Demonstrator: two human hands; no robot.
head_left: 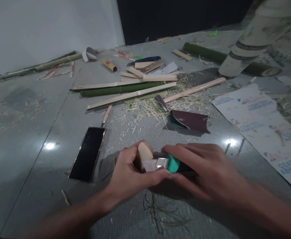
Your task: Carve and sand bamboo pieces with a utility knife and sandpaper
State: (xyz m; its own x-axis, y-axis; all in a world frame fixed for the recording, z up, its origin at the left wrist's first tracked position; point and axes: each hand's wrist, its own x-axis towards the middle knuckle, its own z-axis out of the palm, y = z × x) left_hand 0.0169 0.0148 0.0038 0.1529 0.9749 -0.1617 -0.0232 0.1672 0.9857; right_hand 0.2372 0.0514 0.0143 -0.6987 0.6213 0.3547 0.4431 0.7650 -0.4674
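My left hand (132,169) is closed around a pale piece of bamboo (145,151), whose cut end points up between thumb and fingers. In my right hand (197,166) is a utility knife (174,163) with a green and black handle. Its short, wide blade (149,165) lies against the bamboo piece, and my left thumb reaches over to the knife near the metal blade holder. My right fingers hide most of the handle. Just beyond both hands, a curled brown sheet of sandpaper (194,121) rests on the floor.
Left of my hands lies a black phone (87,154), with a wooden-handled tool (107,115) above it. Bamboo strips (133,94), a hammer (192,90) and shavings spread ahead. Printed abrasive paper (260,116) is at right. Farther back are a green bamboo pole (205,53) and a pale column-like object (247,46).
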